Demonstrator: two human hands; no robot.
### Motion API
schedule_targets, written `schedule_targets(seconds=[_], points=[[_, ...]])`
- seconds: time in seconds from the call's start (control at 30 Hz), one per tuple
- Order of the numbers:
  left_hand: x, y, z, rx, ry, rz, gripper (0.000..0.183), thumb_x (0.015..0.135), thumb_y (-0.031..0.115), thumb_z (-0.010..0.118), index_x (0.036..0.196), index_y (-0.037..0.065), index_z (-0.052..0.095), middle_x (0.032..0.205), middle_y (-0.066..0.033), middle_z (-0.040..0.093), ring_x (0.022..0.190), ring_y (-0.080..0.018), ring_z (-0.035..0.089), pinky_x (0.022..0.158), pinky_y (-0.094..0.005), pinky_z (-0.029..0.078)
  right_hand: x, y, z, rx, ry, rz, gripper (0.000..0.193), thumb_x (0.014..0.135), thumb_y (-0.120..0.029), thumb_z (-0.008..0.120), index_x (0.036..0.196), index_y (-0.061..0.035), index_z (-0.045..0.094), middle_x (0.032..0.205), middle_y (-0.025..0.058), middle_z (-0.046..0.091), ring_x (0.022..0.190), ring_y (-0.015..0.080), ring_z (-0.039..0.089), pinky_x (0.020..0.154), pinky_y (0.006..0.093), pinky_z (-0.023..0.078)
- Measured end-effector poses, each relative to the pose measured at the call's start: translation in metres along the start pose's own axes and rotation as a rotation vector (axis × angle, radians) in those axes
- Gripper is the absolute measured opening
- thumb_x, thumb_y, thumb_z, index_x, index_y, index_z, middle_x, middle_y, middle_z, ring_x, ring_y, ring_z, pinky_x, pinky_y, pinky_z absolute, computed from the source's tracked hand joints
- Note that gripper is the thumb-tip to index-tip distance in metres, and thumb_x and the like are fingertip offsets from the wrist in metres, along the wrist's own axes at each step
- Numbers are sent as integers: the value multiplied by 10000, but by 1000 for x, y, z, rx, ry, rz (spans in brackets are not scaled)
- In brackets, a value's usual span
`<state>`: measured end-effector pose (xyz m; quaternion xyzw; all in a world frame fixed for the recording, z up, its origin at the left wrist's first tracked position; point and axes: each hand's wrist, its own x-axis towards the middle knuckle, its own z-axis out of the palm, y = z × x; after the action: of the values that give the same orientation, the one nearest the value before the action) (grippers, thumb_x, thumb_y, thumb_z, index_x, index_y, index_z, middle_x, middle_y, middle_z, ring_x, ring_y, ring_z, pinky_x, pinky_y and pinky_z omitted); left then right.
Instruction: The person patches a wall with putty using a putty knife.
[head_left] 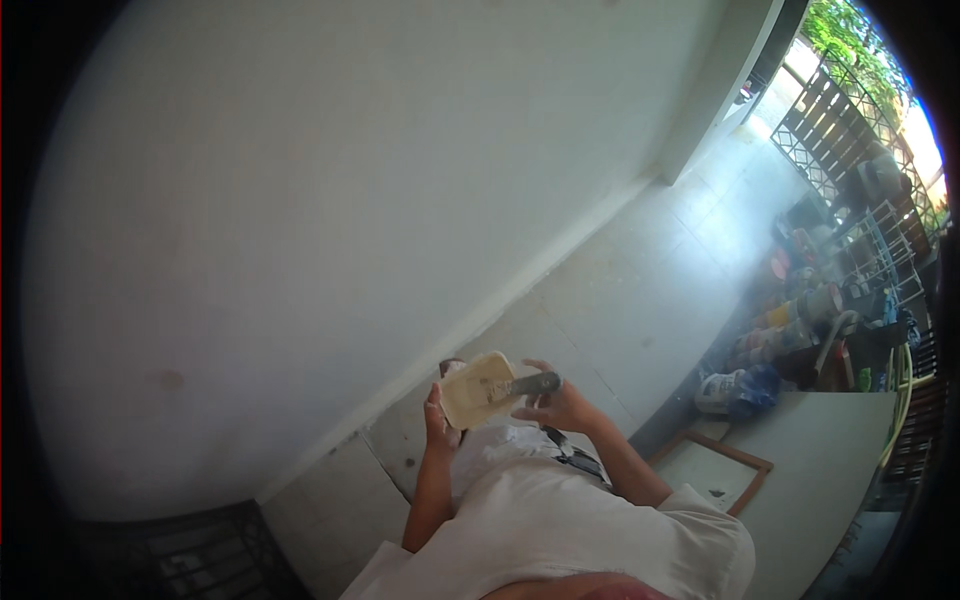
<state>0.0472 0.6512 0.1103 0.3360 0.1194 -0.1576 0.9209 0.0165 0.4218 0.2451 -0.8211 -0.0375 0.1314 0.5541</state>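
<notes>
My left hand (437, 418) grips the side of a cream-coloured, rounded rectangular tub (463, 405), its fingers along the left edge. A tool with a dark grey handle (538, 383) lies with its working end in the tub; it looks like a putty knife, though the blade is hard to make out. The handle sticks out to the right over my right hand (566, 406). Fingers of that hand are spread above and below the handle, with whitish smears on the tips; none is seen wrapped over it. A dark reddish object (451, 366) shows behind the tub.
A pale wall (330, 200) rises ahead and to the left, meeting a tiled floor (610, 290). On the right, a table (830, 440) bears a wooden frame (750, 463) and a blue-and-white bag (740, 392). Clutter and a wire rack (885, 250) stand beyond, near a gate (835, 120).
</notes>
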Motion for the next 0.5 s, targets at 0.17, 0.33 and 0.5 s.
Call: schedule_targets(seconds=[0.17, 0.33, 0.5], points=[[29, 64, -27, -90, -9, -4, 584, 991, 460, 430, 1334, -11, 469, 1275, -142, 581, 1117, -278, 607, 966, -418, 491, 52, -26, 21, -144, 25, -138, 785, 806, -239, 776, 1423, -39, 333, 800, 92, 680, 612, 156, 641, 612, 290, 518], [116, 89, -15, 52, -138, 61, 569, 998, 449, 426, 1305, -25, 490, 1225, -127, 605, 1122, -252, 598, 968, -410, 481, 135, -37, -25, -34, 57, -24, 293, 891, -203, 666, 1107, -5, 649, 698, 91, 661, 548, 155, 611, 566, 285, 502], [200, 34, 72, 62, 26, 48, 540, 1001, 437, 425, 1283, -15, 510, 1214, -119, 607, 1110, -245, 599, 951, -410, 485, 192, -8, -149, -167, -13, -34, 216, 893, -213, 638, 949, -16, 706, 696, 108, 662, 552, 170, 603, 553, 309, 484]])
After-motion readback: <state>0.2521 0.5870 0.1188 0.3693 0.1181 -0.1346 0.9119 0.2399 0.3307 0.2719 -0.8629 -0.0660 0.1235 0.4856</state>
